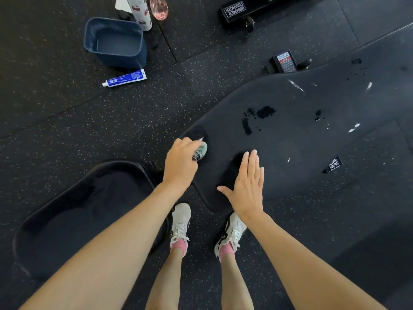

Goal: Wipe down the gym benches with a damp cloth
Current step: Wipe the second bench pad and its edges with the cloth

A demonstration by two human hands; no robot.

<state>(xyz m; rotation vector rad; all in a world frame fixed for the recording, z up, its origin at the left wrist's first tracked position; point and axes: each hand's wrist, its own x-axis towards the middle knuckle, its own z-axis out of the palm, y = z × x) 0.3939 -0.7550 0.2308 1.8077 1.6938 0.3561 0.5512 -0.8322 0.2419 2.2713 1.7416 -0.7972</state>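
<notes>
A long black bench pad (pixel 301 135) runs from the centre to the upper right, marked with dark wet patches and white smears. My left hand (pixel 181 162) grips a small bunched green cloth (pixel 201 151) with a striped part, pressed on the pad's near left edge. My right hand (pixel 248 186) lies flat with straight fingers on the pad's near end. A separate black seat pad (pixel 89 211) sits at the lower left under my left forearm.
A blue bucket (pixel 116 41) with water stands on the speckled rubber floor at the upper left, a blue-and-white tube (pixel 125 78) lying beside it. Two bottles (pixel 147 10) stand behind. Bench frame feet with wheels (pixel 248 21) are at the top. My white shoes stand below the pad.
</notes>
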